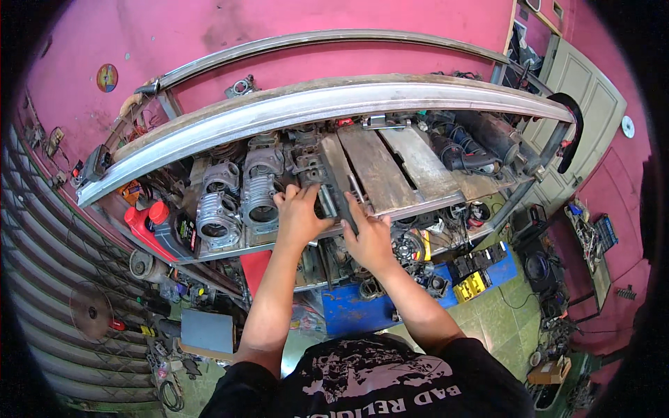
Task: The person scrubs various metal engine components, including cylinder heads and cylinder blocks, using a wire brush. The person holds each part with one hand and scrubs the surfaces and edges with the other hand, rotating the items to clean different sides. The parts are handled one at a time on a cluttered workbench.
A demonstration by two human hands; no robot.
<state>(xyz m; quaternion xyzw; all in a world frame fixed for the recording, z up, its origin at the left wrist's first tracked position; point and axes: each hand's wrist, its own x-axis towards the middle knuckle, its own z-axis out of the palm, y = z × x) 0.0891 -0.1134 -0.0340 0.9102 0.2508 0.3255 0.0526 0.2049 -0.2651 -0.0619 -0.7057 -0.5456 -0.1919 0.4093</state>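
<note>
Over the front edge of the metal rack shelf (279, 244), both my hands are working close together. My left hand (301, 214) is closed around a shiny, rounded silver metal part (326, 200), its fingers curled at the far side and its thumb nearer me. Beside it, my right hand (369, 240) grips a long dark flat bar (344, 209) between thumb and fingers. The bar points away from me, along the left side of worn wooden boards (376, 167). My fingers partly hide the silver part and the bar's near end.
Finned engine cylinders (261, 198) stand left of my hands, with red and dark oil bottles (159, 226) farther left. Power tools (470, 153) lie at the right. A metal rail (334, 101) crosses above the shelf. Below are a blue board (355, 306) and a yellow case (468, 285).
</note>
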